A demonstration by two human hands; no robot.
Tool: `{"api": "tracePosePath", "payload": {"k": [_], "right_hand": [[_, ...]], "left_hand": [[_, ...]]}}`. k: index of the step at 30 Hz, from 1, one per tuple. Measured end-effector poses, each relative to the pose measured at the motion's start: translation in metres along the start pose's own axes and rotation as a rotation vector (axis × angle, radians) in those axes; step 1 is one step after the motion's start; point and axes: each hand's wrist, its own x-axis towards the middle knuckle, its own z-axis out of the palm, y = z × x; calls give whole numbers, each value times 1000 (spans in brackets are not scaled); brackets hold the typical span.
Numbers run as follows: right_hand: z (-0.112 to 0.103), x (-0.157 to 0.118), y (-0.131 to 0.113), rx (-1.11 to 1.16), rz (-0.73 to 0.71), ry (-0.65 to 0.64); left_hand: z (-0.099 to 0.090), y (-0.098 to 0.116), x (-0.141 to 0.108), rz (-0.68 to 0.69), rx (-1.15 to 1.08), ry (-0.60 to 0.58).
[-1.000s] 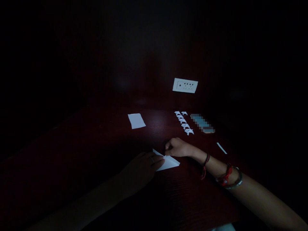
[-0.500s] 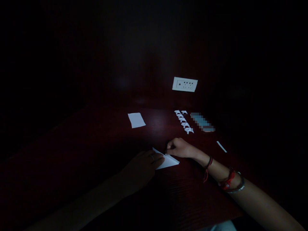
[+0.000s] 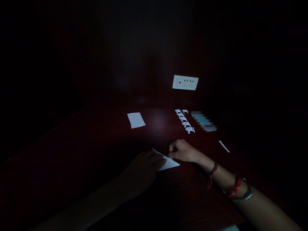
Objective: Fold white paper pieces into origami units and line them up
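Observation:
A white sheet of paper [image 3: 169, 163], folded into a triangle, lies on the dark red table in front of me. My left hand [image 3: 146, 165], with a ring on one finger, rests on the left part of the sheet, its fingers stretched out flat and covering some of it. At the upper right edge of the paper is my right hand [image 3: 181, 150]. Its fingers are curled in, and the thumb and fingertips meet that folded edge. Whether the paper is between them or only pressed is hard to see.
Beyond my hands lies a flat white sheet [image 3: 136, 120]. Several small folded paper pieces [image 3: 184, 120] stand in a row at the back right, beside a blurred phone [image 3: 204, 122]. A thin white paper strip [image 3: 224, 146] is farther right. A wall socket [image 3: 185, 82] sits behind.
My right hand has slid slightly right and down along the folded edge. The left hand stays almost where it was on the paper, and the view has shifted slightly.

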Motion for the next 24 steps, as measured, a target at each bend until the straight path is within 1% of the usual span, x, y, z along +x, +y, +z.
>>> {"api": "tracePosePath", "payload": {"k": [2,6,10,15,17,21,24], "right_hand": [[-1,-1,0,23,-13,-12],[-4,-4,-1,58,-18,-55],[-2,-4,-1,39,-25,-43],[-2,-6,1,24,21,-17],[-3,-8,2,47,13,-36],[-7,-13,4,88,-25,-114],[-8,-15,2,66,-25,-119]], "left_hand": [[2,0,0,-3,1,-4],[4,-1,-1,5,6,30],[3,-1,-1,9,-5,36],[-1,1,-1,-15,-1,4],[-2,2,-1,-16,-2,-2],[-4,2,-1,-16,-11,-17],[-5,3,-1,-27,-16,-18]]}}
